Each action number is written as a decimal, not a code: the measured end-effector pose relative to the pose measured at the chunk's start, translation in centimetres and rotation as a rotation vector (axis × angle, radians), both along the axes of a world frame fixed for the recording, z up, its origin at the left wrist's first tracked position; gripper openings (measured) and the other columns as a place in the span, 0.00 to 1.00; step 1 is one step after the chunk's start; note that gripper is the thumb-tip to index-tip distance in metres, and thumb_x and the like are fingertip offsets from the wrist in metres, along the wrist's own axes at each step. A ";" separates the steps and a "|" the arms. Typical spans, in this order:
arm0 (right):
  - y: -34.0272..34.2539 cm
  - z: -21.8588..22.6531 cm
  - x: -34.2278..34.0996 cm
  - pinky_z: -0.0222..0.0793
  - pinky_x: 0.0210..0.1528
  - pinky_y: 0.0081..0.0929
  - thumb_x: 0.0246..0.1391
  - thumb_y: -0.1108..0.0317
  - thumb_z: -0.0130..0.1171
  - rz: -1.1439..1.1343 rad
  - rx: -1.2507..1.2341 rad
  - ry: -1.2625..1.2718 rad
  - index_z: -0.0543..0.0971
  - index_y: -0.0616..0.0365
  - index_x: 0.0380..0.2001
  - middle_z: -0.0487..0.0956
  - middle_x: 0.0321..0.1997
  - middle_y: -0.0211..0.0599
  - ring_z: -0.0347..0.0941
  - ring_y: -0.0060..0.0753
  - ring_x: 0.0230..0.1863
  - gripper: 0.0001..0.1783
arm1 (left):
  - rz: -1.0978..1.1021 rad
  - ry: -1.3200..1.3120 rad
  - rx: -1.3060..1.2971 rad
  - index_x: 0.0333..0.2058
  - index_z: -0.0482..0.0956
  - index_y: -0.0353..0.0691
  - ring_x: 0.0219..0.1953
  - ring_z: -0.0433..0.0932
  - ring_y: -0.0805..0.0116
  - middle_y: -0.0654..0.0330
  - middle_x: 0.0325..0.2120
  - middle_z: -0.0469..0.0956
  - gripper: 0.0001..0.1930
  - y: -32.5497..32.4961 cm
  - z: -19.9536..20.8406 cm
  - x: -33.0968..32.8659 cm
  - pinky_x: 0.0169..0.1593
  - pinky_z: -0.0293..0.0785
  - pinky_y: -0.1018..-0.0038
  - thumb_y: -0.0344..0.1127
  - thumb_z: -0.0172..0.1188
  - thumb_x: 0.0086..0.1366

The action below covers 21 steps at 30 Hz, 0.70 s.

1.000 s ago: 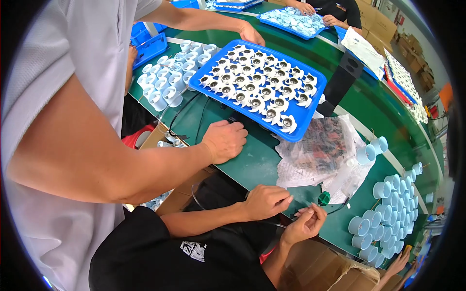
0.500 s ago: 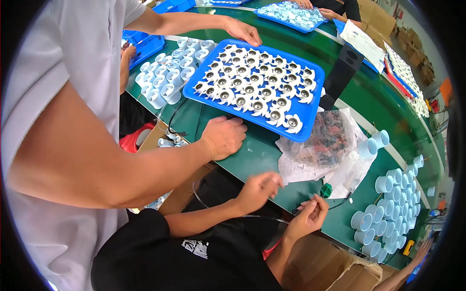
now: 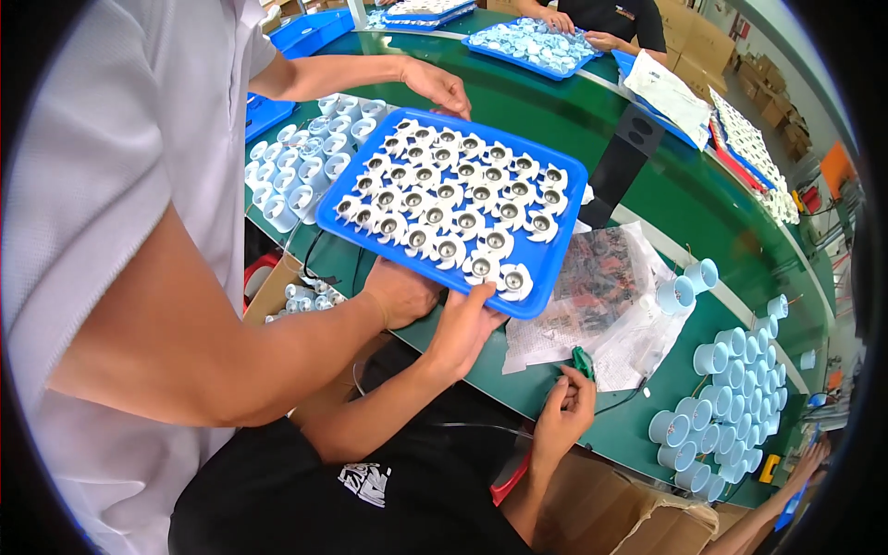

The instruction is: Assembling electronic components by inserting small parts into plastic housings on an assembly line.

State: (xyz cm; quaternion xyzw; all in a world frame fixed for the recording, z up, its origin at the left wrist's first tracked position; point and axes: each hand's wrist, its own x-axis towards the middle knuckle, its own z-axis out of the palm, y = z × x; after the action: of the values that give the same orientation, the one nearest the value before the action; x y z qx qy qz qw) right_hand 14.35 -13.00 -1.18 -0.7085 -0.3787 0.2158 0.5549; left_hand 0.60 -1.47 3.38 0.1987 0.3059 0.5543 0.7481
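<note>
A blue tray full of white fan wheels with metal centres is held above the green bench, tilted a little. My left hand grips its near edge, thumb at the rim and fingers underneath. A co-worker in a pale shirt has one hand at the far rim and the other under the near edge, partly hidden. My right hand is curled beside a small green part at the paper's edge. What its fingers hold, if anything, is hidden. A black cable runs beside it.
Pale blue cups stand in groups at right and far left. Crumpled printed paper and a black stand are beyond my hands. A cardboard box sits below the bench edge. Another person handles a filled tray across the bench.
My left hand has moved from open air onto the tray's near edge. The tray has come slightly nearer and left. The whole view has shifted, and my right hand stays by the green part.
</note>
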 end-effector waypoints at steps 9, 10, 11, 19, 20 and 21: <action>0.1 -0.6 0.4 0.60 0.24 0.16 0.54 0.80 0.53 0.013 0.040 0.045 0.77 0.66 0.35 0.72 0.31 0.31 0.66 0.17 0.24 0.06 | -0.052 -0.142 -0.017 0.63 0.51 0.41 0.61 0.64 0.57 0.56 0.60 0.60 0.25 -5.5 0.1 3.0 0.60 0.64 0.51 0.27 0.44 0.69; 0.1 -0.8 0.2 0.59 0.25 0.13 0.55 0.80 0.53 0.015 0.048 0.053 0.76 0.66 0.37 0.71 0.30 0.29 0.64 0.14 0.25 0.06 | -0.060 -0.134 -0.033 0.64 0.50 0.41 0.61 0.64 0.57 0.55 0.60 0.60 0.26 -6.0 0.1 3.3 0.60 0.64 0.51 0.27 0.43 0.69; 0.1 -0.9 0.2 0.58 0.26 0.11 0.57 0.79 0.52 0.019 0.055 0.061 0.75 0.66 0.38 0.70 0.30 0.26 0.62 0.11 0.25 0.06 | -0.073 -0.148 -0.049 0.64 0.49 0.41 0.61 0.64 0.57 0.55 0.60 0.60 0.26 -6.4 0.1 3.6 0.60 0.64 0.51 0.27 0.43 0.69; -0.5 -1.0 0.3 0.70 0.41 0.30 0.45 0.75 0.62 0.027 0.095 0.192 0.75 0.70 0.40 0.78 0.38 0.41 0.74 0.32 0.38 0.17 | -0.161 -0.131 -0.095 0.64 0.47 0.39 0.60 0.63 0.65 0.57 0.59 0.60 0.27 -11.2 -1.0 4.8 0.58 0.69 0.63 0.30 0.45 0.71; -1.7 -1.6 0.6 0.70 0.43 0.31 0.45 0.74 0.63 -0.007 0.109 0.255 0.75 0.71 0.40 0.78 0.38 0.41 0.74 0.32 0.39 0.17 | -0.201 -0.106 -0.089 0.65 0.47 0.39 0.59 0.63 0.66 0.57 0.59 0.60 0.27 -12.0 -0.8 5.2 0.58 0.69 0.65 0.31 0.45 0.71; -3.0 -4.0 0.7 0.70 0.43 0.31 0.47 0.74 0.63 -0.167 0.160 0.231 0.75 0.71 0.40 0.78 0.40 0.42 0.73 0.30 0.40 0.17 | -0.242 -0.080 -0.083 0.65 0.47 0.40 0.59 0.63 0.66 0.57 0.59 0.60 0.27 -12.8 -0.5 5.6 0.57 0.69 0.66 0.31 0.45 0.71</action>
State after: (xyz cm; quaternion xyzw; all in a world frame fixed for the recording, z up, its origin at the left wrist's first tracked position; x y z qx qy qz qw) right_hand 15.01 -16.01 -5.21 -0.6615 -0.2684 0.2180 0.6654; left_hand 6.18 -14.27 2.85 0.1809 0.2721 0.4544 0.8287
